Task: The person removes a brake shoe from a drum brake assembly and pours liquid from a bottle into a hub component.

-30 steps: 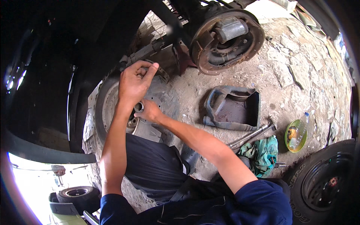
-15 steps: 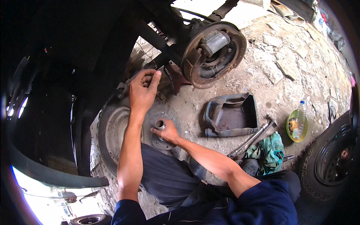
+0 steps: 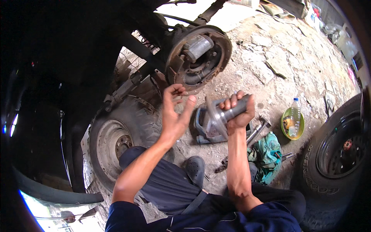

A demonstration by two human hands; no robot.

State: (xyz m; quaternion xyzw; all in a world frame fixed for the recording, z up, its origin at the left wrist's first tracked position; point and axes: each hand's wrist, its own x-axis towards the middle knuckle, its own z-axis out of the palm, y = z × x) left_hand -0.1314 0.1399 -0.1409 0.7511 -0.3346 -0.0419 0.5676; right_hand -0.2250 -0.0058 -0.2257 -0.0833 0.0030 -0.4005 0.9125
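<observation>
My right hand [image 3: 242, 115] is wrapped round the tubular end of a flanged metal spindle [image 3: 223, 115]. Its wide round flange points toward my left hand and looks smeared by motion. With fingers loosely bent and thumb apart, my left hand [image 3: 174, 116] is empty. It is raised just below the lower rim of a rusty brake backing plate [image 3: 172, 66], apart from the spindle. A grey metal cylinder [image 3: 201, 48] sits on the face of that plate. Behind the spindle, a cut-open dark plastic container [image 3: 201, 140] on the ground is partly hidden.
A tyre on a pale rim [image 3: 106, 145] lies left of my legs, and another tyre [image 3: 315, 170] stands at the right. A hammer [image 3: 262, 125], a green cloth [image 3: 269, 156] and a green bowl [image 3: 285, 132] with a plastic bottle [image 3: 295, 116] are on the rough ground.
My right hand has lifted the spindle from beside the tyre, up and to the right, and tilted it sideways. My left hand has moved right and down. The view has shifted slightly.
</observation>
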